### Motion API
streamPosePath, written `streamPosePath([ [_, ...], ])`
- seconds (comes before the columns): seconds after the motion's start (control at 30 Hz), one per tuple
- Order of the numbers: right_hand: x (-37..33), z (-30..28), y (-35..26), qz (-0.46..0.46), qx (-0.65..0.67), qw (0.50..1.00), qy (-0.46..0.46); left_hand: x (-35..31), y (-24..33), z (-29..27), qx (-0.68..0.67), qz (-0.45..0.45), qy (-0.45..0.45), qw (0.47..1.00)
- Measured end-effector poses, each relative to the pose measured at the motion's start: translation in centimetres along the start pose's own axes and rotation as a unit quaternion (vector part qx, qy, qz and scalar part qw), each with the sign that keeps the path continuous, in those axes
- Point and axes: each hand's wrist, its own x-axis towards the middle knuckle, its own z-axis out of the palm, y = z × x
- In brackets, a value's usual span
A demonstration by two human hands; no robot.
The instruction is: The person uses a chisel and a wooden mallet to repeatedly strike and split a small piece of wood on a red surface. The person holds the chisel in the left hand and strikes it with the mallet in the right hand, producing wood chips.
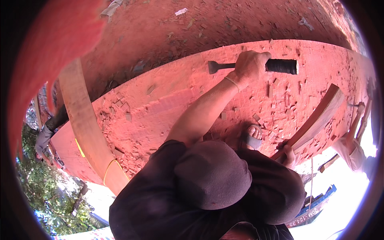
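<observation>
My left hand (250,67) is closed around the shaft of a chisel (282,66) above the wide reddish wooden slab (172,100). The flared metal blade points left, and the black-wrapped handle sticks out to the right. By my knee, my right hand (289,157) grips the near end of a thick, slightly curved wooden bar (316,122), partly hidden by my dark clothing. The bar slants away to the right, apart from the chisel. Loose wood chips (276,96) lie scattered over the slab. My foot in a sandal (253,137) rests on it between my hands.
A curved plank (86,116) with a yellow strap (110,170) crosses the slab at left. Red cloth (60,48) blurs the upper left. Another person's arm (354,128) shows at far right, another person's leg (45,138) at far left. A blue boat (316,204) lies lower right.
</observation>
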Motion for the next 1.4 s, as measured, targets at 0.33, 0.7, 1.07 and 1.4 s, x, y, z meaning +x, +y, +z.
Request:
streamPosePath([
  [0.33,12.6,-7.2,-4.2,-0.181,-0.014,0.982,-0.056,1.7,-2.0,0.9,0.012,-0.025,0.104,0.994],
  [0.7,15.4,2.6,-17.9,-0.209,0.065,0.976,0.014,1.6,-1.8,0.3,-0.009,-0.041,0.073,0.996],
  [1.07,17.5,-3.1,-22.0,-0.208,-0.017,0.977,0.051,1.7,-2.3,0.4,0.004,-0.057,0.039,0.998],
  [1.4,16.3,3.4,-9.0,-0.140,-0.336,0.920,-0.146,1.3,-2.3,0.6,0.037,-0.062,-0.002,0.997],
])
